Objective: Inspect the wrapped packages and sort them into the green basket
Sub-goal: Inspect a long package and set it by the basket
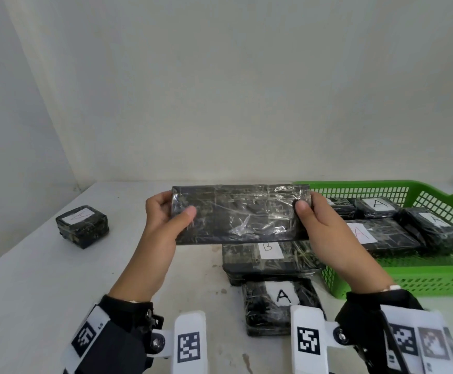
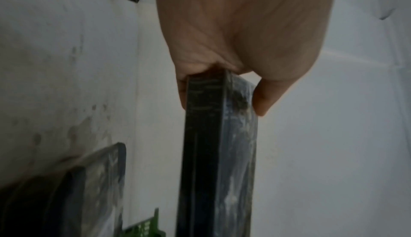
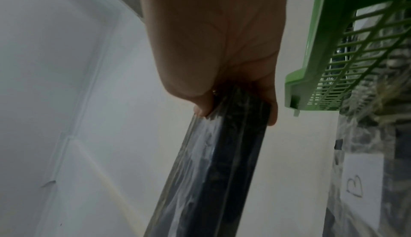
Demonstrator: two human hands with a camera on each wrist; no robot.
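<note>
Two hands pinching one long plastic-wrapped black package (image 1: 240, 214) above the white table (image 1: 44, 279), left hand (image 1: 163, 214) at its left end, right hand (image 1: 325, 225) at its right end, green basket (image 1: 422, 279) just beside.

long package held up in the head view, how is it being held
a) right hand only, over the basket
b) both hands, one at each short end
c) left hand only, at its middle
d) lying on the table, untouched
b: the left hand and the right hand each hold one short end of the long package, thumbs on its near face, above the table.
</note>
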